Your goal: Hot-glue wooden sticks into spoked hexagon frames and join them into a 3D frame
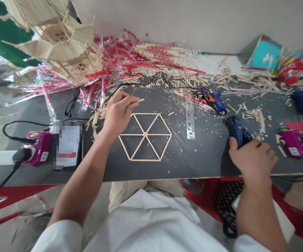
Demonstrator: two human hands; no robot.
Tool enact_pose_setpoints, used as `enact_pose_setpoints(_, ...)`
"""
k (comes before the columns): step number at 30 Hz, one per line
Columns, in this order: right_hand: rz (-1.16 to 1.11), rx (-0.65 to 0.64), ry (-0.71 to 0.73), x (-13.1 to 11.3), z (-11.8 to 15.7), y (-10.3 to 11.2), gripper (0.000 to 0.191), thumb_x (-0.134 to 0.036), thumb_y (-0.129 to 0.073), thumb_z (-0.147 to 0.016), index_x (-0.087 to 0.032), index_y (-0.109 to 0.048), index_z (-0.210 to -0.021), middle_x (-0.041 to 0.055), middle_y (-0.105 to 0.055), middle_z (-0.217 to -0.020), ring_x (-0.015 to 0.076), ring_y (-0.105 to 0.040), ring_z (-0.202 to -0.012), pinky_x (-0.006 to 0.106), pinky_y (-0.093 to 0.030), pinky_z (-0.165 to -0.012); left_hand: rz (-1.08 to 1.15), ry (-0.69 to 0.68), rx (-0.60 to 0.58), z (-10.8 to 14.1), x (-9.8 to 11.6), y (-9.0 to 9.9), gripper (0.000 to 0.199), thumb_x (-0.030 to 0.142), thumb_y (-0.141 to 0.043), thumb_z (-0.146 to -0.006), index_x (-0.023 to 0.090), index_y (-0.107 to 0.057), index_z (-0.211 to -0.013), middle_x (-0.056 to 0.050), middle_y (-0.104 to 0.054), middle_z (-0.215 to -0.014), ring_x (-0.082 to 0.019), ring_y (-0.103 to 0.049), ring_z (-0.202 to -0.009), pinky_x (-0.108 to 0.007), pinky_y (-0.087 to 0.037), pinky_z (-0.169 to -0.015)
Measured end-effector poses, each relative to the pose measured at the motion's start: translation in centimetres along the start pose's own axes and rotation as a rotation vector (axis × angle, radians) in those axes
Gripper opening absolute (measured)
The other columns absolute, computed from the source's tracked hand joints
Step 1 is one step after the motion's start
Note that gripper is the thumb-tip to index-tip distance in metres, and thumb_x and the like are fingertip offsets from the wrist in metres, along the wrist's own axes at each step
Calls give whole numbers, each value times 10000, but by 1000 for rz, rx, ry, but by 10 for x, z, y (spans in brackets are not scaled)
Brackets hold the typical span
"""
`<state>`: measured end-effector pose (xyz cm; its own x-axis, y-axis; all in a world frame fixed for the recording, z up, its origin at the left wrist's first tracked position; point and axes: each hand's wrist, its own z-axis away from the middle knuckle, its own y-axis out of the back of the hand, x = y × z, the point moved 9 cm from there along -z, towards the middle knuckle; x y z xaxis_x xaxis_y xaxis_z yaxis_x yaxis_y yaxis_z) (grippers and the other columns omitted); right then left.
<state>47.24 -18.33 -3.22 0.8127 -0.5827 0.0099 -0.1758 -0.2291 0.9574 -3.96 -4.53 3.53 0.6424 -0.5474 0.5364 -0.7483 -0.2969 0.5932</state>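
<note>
My left hand (pixel 120 111) is closed in a pinch on a short wooden stick (pixel 141 100). It hovers over the upper left of a hexagon frame (pixel 145 134) of thin sticks, whose spokes meet at the middle. The frame lies flat on the dark tabletop (pixel 201 157). At the right, my right hand (pixel 253 157) has its fingers curled at a dark blue hand tool (pixel 235 130). My thumb touches the tool's near end; its exact kind is unclear, and my palm hides part of it. Between frame and tool lies a clear ruler (pixel 190 119).
Stick offcuts (pixel 188 82) and red-and-clear wrappers (pixel 120 56) litter the back. A wooden model building (pixel 64 45) stands at back left. A phone (pixel 67 147) and purple power blocks (pixel 37 148) with cables flank the work. A blue tool with orange (pixel 217 100) lies behind.
</note>
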Motion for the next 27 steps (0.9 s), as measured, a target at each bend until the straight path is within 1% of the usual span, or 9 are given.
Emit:
enact_pose_setpoints(2, -51, 54, 81, -16, -4, 11, 666, -523, -724, -879, -75, -784, -1367, 456, -704, -1383, 681, -643, -1415, 822, -516, -1141, 137, 77, 21, -1, -4, 1, 138, 294, -748, -1081, 259, -878, -1110, -50, -787, -1039, -205, -729, -945, -353, -596, -865)
enact_pose_setpoints(5, -320, 68, 401, -78, -1, 48, 571, -493, -688, -955, -106, -783, -1364, 365, -737, -1416, 566, -669, -1446, 751, -497, -1258, 446, 235, -34, 0, -11, -10, 218, 445, -835, -1042, 243, -889, -1105, -35, -794, -894, -176, -721, -769, -307, -572, -703)
enact_pose_setpoints(8, -734, -153, 602, -155, 16, 84, 389, -476, -712, -1031, -235, -778, -1329, 187, -809, -1363, 334, -831, -959, 596, -678, -995, 712, 335, -114, 5, -9, -28, 400, 611, -920, -958, 228, -892, -1069, -35, -790, -813, -161, -705, -670, -295, -565, -642)
enact_pose_setpoints(11, -1070, -462, 757, -236, 45, 104, 265, -427, -746, -1064, -277, -778, -1281, 90, -869, -1197, 275, -842, -1006, 457, -684, -917, 838, 376, -146, 10, -1, -41, 417, 630, -974, -903, 231, -895, -992, -46, -819, -840, -157, -729, -723, -291, -598, -705)
enact_pose_setpoints(15, -1306, -792, 790, -305, 72, 93, 313, -487, -870, -989, -263, -733, -1160, 50, -865, -1073, 244, -822, -938, 435, -653, -876, 953, 408, -184, 17, 10, -52, 355, 566, -1017, -881, 237, -893, -932, -52, -856, -928, -152, -762, -806, -280, -627, -781)
enact_pose_setpoints(18, -1401, -937, 704, -323, 74, 69, 421, -551, -939, -917, -264, -669, -1067, 16, -825, -943, 215, -771, -803, 422, -632, -801, 944, 400, -141, 15, 7, -51, 394, 576, -1039, -850, 232, -885, -966, -46, -841, -919, -154, -771, -819, -269, -632, -768)
enact_pose_setpoints(21, -1472, -939, 626, -321, 61, 49, 473, -604, -949, -895, -267, -669, -1072, 13, -800, -924, 189, -713, -743, 390, -608, -722, 870, 382, 1, 8, -12, -38, 459, 636, -990, -892, 253, -862, -1111, -28, -811, -915, -142, -760, -778, -242, -607, -671)
enact_pose_setpoints(23, -1482, -828, 603, -314, 47, 42, 448, -612, -923, -915, -269, -689, -1085, 15, -789, -924, 186, -696, -750, 374, -590, -699, 761, 350, 106, 5, -29, -25, 487, 674, -956, -915, 265, -838, -1152, -20, -796, -911, -133, -738, -727, -238, -586, -621)
enact_pose_setpoints(27, -1319, -409, 716, -299, 28, 49, 185, -446, -773, -1041, -265, -737, -1049, 34, -784, -957, 203, -701, -823, 395, -583, -780, 490, 250, 206, 1, -46, 2, 439, 687, -855, -1004, 285, -821, -1179, -18, -786, -921, -129, -716, -707, -245, -547, -603)
